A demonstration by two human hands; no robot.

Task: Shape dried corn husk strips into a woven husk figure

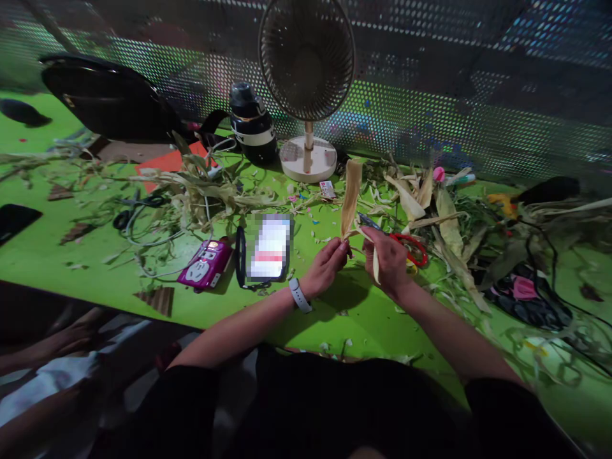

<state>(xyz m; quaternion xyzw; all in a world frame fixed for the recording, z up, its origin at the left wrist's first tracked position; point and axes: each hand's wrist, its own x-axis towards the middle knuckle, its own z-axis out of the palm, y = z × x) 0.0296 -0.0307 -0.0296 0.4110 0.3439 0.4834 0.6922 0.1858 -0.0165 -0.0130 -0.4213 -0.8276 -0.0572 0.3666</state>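
Observation:
My left hand point(329, 262) is closed in a pinch on the lower end of a dried corn husk point(352, 194), whose wide tan part stands upright above the fingers. My right hand point(388, 260) is closed on a narrow pale husk strip point(376, 264) that runs across from the left fingertips and hangs down below the right fingers. Behind the right hand are scissors with red handles point(417, 250). The hand hides their middle, and I cannot tell whether it touches them. Both hands are just above the green table point(344, 325).
Left of my hands lie a phone point(270, 248) and a purple power socket point(205, 264) with a white cable. A fan point(308, 156) and a dark bottle point(253, 134) stand at the back. Loose husks point(447, 223) are heaped at right. Another person's arm point(52, 344) shows at lower left.

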